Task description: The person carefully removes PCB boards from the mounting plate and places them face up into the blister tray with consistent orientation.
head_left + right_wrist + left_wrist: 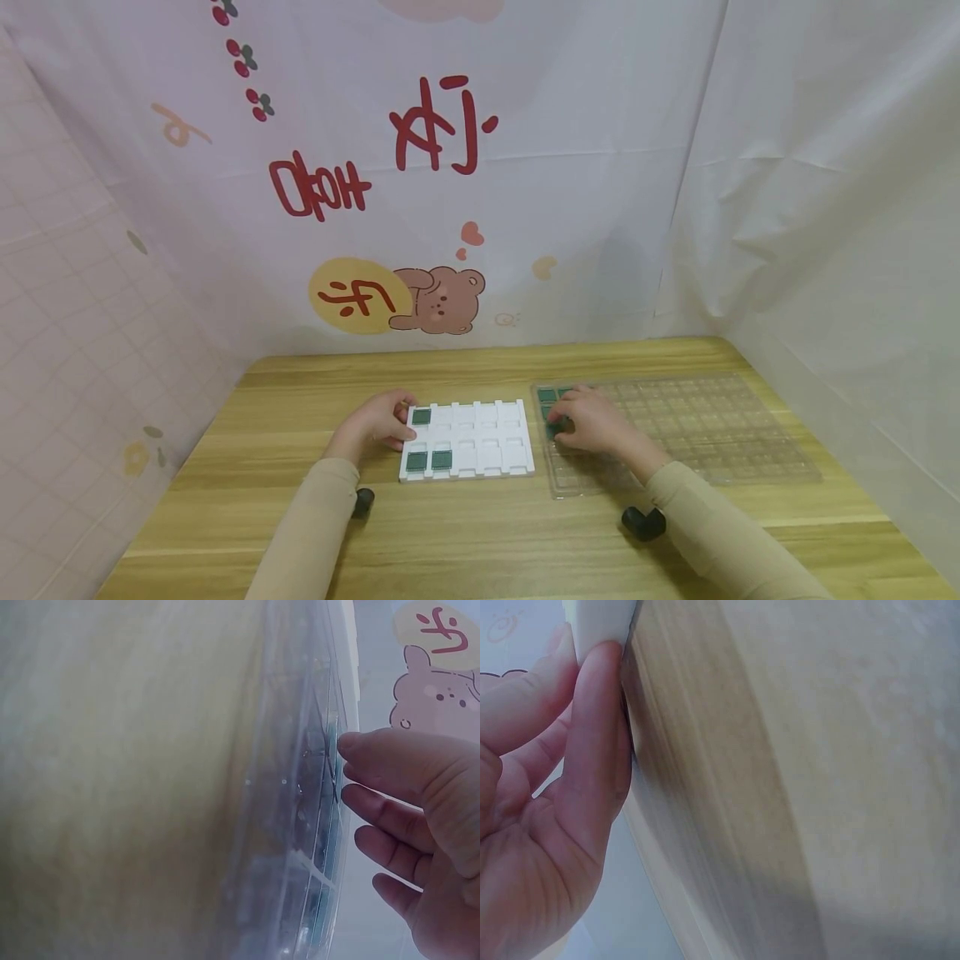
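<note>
A white compartment tray (480, 476) lies on the table in the head view, with three green square chips in it: one chip (422, 416) at the back left, two side by side at the front left. My left hand (382, 419) pinches the tray's left edge; the left wrist view shows thumb and finger on its white corner (600, 630). To the right is a clear plastic tray (705, 425) with several green chips (547, 395) in its left columns. Over these chips my right hand (596, 423) reaches with loosely bent fingers, fingertips at the tray; nothing shows clearly between them.
The wooden table (465, 542) carries both trays, with a narrow gap between them. Black wrist pieces (643, 524) sit under each forearm. A printed white cloth (570, 208) hangs behind the table and along both sides.
</note>
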`<action>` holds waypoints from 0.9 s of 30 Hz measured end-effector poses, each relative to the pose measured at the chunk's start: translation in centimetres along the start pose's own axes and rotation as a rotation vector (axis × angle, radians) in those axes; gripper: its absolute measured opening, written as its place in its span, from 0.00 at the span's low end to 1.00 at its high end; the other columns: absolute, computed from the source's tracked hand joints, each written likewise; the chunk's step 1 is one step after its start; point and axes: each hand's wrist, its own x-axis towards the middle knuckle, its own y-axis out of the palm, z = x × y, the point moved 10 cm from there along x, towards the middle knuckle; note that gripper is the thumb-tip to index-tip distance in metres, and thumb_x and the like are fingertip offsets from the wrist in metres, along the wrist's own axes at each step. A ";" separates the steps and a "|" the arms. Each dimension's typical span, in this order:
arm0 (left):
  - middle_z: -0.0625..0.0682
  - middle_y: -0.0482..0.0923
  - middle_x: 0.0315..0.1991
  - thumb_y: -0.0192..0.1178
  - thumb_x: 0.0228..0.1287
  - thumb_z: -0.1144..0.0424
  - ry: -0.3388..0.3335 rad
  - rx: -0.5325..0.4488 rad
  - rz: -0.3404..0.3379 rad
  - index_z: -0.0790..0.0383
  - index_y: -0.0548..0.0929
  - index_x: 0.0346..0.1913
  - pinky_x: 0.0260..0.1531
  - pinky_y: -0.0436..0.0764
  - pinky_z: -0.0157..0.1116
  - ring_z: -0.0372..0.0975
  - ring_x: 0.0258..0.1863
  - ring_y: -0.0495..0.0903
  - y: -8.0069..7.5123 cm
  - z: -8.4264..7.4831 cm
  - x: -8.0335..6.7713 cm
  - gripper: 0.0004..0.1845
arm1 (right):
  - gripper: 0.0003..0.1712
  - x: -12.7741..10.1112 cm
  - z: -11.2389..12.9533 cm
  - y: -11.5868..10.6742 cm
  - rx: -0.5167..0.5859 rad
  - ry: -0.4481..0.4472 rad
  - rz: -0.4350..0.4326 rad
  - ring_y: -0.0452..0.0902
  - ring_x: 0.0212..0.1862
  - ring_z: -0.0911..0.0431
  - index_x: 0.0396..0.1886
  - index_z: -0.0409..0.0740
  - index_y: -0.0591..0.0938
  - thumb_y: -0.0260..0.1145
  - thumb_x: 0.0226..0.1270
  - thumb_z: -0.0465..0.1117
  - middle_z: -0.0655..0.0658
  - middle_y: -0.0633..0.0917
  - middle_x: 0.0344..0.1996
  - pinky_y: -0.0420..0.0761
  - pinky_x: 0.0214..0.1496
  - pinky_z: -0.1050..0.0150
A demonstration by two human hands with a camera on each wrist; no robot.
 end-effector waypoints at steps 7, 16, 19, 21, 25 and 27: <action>0.60 0.70 0.40 0.71 0.54 0.77 0.003 0.010 0.000 0.65 0.76 0.58 0.30 0.86 0.38 0.45 0.35 0.75 0.0 0.1 0.1 0.28 | 0.15 0.0 0.1 -0.1 -0.009 -0.016 -0.004 0.77 0.48 0.47 0.39 0.48 0.88 0.79 0.50 0.44 0.50 0.85 0.40 0.75 0.55 0.45; 0.60 0.70 0.40 0.71 0.54 0.77 0.007 0.006 0.001 0.65 0.75 0.59 0.30 0.86 0.38 0.45 0.34 0.75 0.1 0.1 0.2 0.28 | 0.16 0.1 0.0 -0.1 -0.007 0.000 -0.005 0.77 0.47 0.48 0.40 0.48 0.88 0.79 0.51 0.45 0.50 0.85 0.40 0.76 0.54 0.45; 0.60 0.69 0.40 0.71 0.54 0.77 0.006 0.002 -0.001 0.65 0.75 0.59 0.29 0.86 0.38 0.45 0.34 0.75 0.1 0.2 0.2 0.28 | 0.15 0.1 -0.1 -0.1 0.000 0.009 -0.006 0.77 0.47 0.48 0.40 0.48 0.88 0.79 0.52 0.44 0.51 0.85 0.40 0.76 0.53 0.46; 0.60 0.69 0.40 0.71 0.54 0.78 0.007 0.001 -0.002 0.66 0.75 0.59 0.29 0.86 0.38 0.45 0.34 0.75 0.1 0.2 0.2 0.28 | 0.15 0.2 -0.1 -0.3 0.004 0.018 -0.013 0.76 0.46 0.49 0.40 0.49 0.88 0.78 0.52 0.44 0.50 0.85 0.40 0.77 0.52 0.46; 0.60 0.70 0.40 0.70 0.54 0.78 0.007 -0.002 -0.006 0.66 0.75 0.59 0.29 0.86 0.38 0.45 0.34 0.75 0.1 0.2 0.2 0.28 | 0.14 0.3 0.2 -1.2 0.001 0.021 -0.057 0.77 0.44 0.49 0.40 0.48 0.88 0.78 0.53 0.44 0.50 0.85 0.39 0.79 0.48 0.48; 0.60 0.70 0.40 0.70 0.54 0.78 0.007 -0.007 -0.005 0.66 0.75 0.58 0.29 0.86 0.38 0.45 0.33 0.75 0.1 0.2 0.2 0.28 | 0.13 0.4 0.5 -1.7 0.001 0.015 -0.082 0.78 0.42 0.50 0.39 0.48 0.88 0.78 0.53 0.43 0.50 0.85 0.39 0.79 0.46 0.49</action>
